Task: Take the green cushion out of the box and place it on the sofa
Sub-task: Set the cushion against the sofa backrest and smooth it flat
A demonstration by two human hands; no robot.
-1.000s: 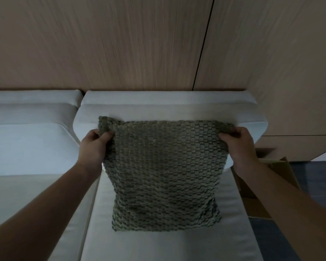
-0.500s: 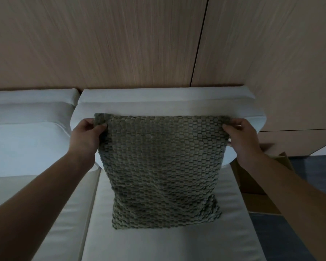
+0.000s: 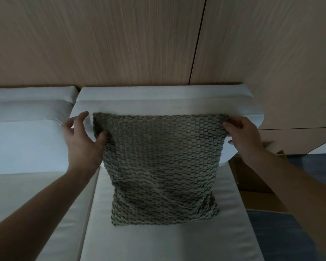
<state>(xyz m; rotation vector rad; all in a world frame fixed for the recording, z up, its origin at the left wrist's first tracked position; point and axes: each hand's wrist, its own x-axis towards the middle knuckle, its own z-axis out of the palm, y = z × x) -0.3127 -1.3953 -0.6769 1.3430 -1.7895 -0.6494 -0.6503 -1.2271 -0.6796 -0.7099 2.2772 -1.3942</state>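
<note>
Left hand (image 3: pixel 81 136) has let go, fingers spread; right hand (image 3: pixel 243 136) still pinches the green cushion (image 3: pixel 162 166).

The green cushion (image 3: pixel 162 166) covers the middle of the sofa (image 3: pixel 158 242) backrest and the back of the seat, so whether it leans on that backrest can't be told. Both forearms run out past the bottom corners. The right hand (image 3: pixel 243 136) has its fingertips tucked behind the cushion's top right corner, out of sight. The cardboard box (image 3: pixel 252 178) is mostly hidden behind the right forearm and the sofa's right edge; its inside can't be seen.
</note>
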